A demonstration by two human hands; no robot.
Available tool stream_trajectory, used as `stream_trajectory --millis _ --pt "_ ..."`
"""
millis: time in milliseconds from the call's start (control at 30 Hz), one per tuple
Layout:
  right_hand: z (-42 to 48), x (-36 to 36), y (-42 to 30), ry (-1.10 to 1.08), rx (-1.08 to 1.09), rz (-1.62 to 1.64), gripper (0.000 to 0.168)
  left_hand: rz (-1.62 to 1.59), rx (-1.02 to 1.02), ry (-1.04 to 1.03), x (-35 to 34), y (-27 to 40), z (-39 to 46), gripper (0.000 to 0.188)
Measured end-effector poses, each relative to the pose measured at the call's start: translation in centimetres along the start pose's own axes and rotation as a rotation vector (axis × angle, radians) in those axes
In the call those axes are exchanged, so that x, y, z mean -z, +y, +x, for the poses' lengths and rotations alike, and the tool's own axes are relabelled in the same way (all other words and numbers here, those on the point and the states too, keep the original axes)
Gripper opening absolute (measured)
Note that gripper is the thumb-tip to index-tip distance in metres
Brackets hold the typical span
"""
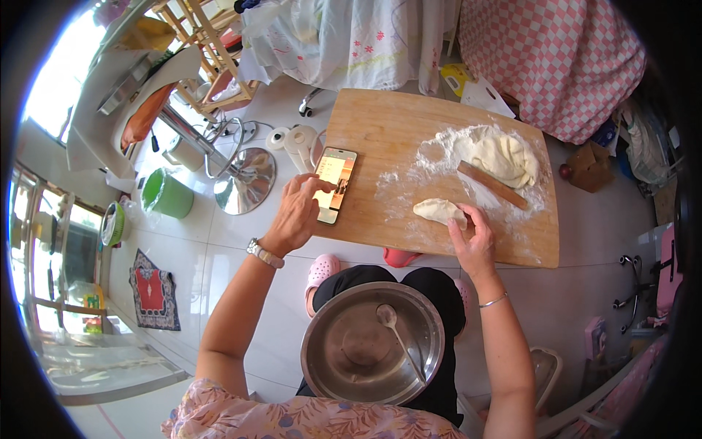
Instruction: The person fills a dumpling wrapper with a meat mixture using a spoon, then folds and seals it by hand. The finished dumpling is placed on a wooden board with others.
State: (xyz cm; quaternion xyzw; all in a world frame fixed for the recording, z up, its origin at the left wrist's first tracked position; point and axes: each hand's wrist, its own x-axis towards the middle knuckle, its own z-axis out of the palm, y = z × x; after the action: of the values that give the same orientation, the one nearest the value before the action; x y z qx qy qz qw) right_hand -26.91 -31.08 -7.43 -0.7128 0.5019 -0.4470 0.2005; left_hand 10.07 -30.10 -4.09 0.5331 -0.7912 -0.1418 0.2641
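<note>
My left hand [299, 211] reaches over a smartphone [335, 186] with a lit screen, its index finger extended to the glass. The phone lies at the left edge of a wooden board [384, 120]. In my right hand [471, 236], thumb and fingers grip one end of a small folded piece of dough [439, 210] over the board. Beyond it a large lump of dough [507, 156] rests in scattered flour [444, 144], with a short wooden rolling pin [492, 185] along its near side. A steel bowl [315, 356] sits on my lap, holding a metal spoon [400, 340].
A chrome stool base [247, 181] and a green bin [167, 193] stand on the floor to the left. Behind the board hang a white patterned cloth [351, 44] and a pink checked cloth [554, 55]. A cardboard box [589, 167] is on the right.
</note>
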Motion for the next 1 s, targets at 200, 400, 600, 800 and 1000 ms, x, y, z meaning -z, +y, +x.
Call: stream_trajectory --millis 200,400,600,800,1000 --pt "-0.2 0.2 0.2 0.005 -0.010 0.034 0.031 0.003 -0.060 0.062 -0.2 1.3 0.8 0.037" --pt "0.3 0.0 0.0 -0.002 -0.017 0.079 0.032 -0.182 -0.057 0.065 -1.8 5.7 3.9 0.029" --pt "1.6 0.2 -0.3 -0.006 -0.012 0.066 0.016 -0.282 -0.201 -0.103 -6.9 8.7 8.7 0.024" --pt "2.6 -0.2 -0.1 -0.036 0.007 0.046 0.013 -0.299 -0.236 -0.100 -9.5 10.0 10.7 0.015" --pt "2.8 -0.3 -0.1 -0.046 -0.029 0.068 0.011 -0.312 -0.297 -0.030 -10.2 10.0 10.3 0.013"
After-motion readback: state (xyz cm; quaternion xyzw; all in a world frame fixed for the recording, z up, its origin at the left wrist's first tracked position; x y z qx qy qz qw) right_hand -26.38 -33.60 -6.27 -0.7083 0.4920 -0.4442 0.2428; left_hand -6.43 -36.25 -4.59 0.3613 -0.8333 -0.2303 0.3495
